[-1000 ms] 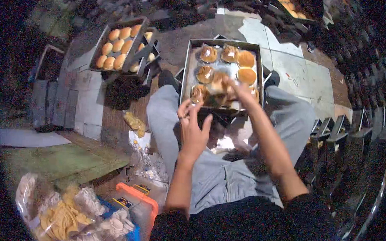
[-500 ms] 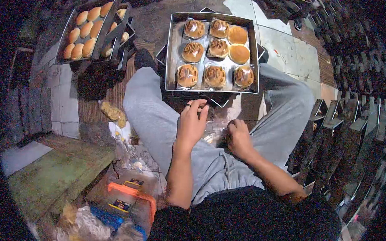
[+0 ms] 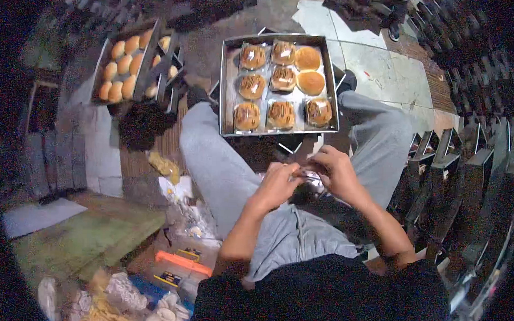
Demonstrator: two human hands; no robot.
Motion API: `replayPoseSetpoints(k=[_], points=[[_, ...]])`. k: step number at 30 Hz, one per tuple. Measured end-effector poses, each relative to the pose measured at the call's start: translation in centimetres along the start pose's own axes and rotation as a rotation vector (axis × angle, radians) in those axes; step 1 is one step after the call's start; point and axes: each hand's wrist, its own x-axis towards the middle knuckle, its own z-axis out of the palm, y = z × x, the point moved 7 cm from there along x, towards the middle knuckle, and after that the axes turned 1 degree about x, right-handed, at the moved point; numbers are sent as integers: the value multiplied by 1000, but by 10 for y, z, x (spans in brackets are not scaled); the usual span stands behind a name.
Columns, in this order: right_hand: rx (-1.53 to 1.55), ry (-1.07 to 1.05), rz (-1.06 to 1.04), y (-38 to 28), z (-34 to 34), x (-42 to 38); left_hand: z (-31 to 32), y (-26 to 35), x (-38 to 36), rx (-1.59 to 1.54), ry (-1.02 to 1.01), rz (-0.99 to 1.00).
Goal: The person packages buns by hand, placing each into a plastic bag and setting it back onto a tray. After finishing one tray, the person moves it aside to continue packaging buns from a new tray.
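Note:
My left hand [image 3: 280,184] and my right hand [image 3: 337,170] are close together between my knees, fingers pinched on a thin clear plastic bag [image 3: 312,188]. The bag is crumpled and shiny, partly hidden by the fingers. A pale flap [image 3: 318,144] sticks up above my right hand. Just beyond stands a square metal tray [image 3: 276,134] with several buns in printed clear bags, such as the wrapped bun [image 3: 281,114]. Two unwrapped buns are in its right column, one of them a golden bun [image 3: 310,82].
Another tray of plain buns [image 3: 123,64] is at the far left, beside stacked trays [image 3: 172,72]. Dark stacked metal pans [image 3: 472,168] line the right. A green bench [image 3: 90,228] and an orange-edged box [image 3: 182,262] are at lower left, near loose plastic bags [image 3: 128,292].
My hands have come together, the right one rising, and now hold the plastic bag between them. The view has shifted, so the trays sit slightly lower.

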Motion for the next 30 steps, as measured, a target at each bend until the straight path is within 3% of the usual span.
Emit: replayPoseSetpoints(k=[4, 6, 7, 8, 10, 14, 16, 17, 18, 20, 21, 22, 23, 25, 26, 27, 28, 29, 30], points=[[136, 43, 33, -20, -32, 0, -66, 62, 7, 439, 259, 178], [225, -140, 142, -24, -24, -3, -66, 77, 11, 448, 220, 238], [190, -20, -151, -24, -17, -10, -65, 93, 8, 516, 249, 363], [190, -9, -160, -24, -12, -14, -64, 108, 5, 583, 279, 489], [153, -142, -49, -19, 9, -24, -60, 112, 0, 557, 215, 492], [-1, -102, -182, -27, 5, -8, -66, 148, -11, 625, 173, 485], [163, -108, -151, -23, 13, 3, -87, 153, -13, 376, 402, 435], [233, -32, -180, -31, 15, 13, -102, 142, -13, 210, 694, 326], [301, 47, -209, -40, 18, 25, -98, 137, -5, 201, 692, 332], [545, 102, -138, -56, 60, 33, -73, 60, 20, -1074, 533, -143], [453, 112, -130, -65, 63, 36, -75, 17, 27, -1216, 419, -138], [359, 125, -126, -73, 60, 44, -101, -7, 22, -1091, 742, -100], [345, 117, -117, -74, 57, 54, -124, -25, 14, -997, 892, -112], [523, -32, 62, -53, 60, 80, -161, -48, -3, -1176, 1089, -145], [394, 73, 86, -12, 62, 102, -181, -60, -9, -1188, 1156, -72], [374, 139, 295, 38, 64, 122, -189, -69, -11, -1303, 1111, -53], [161, 184, 380, 86, 57, 147, -192, -74, -13, -1418, 1065, -34], [-225, 264, 278, 118, 47, 167, -192, -73, -16, -1435, 1067, -43], [-417, 258, 261, 173, 48, 185, -190, -65, -13, -1430, 1020, -26]])
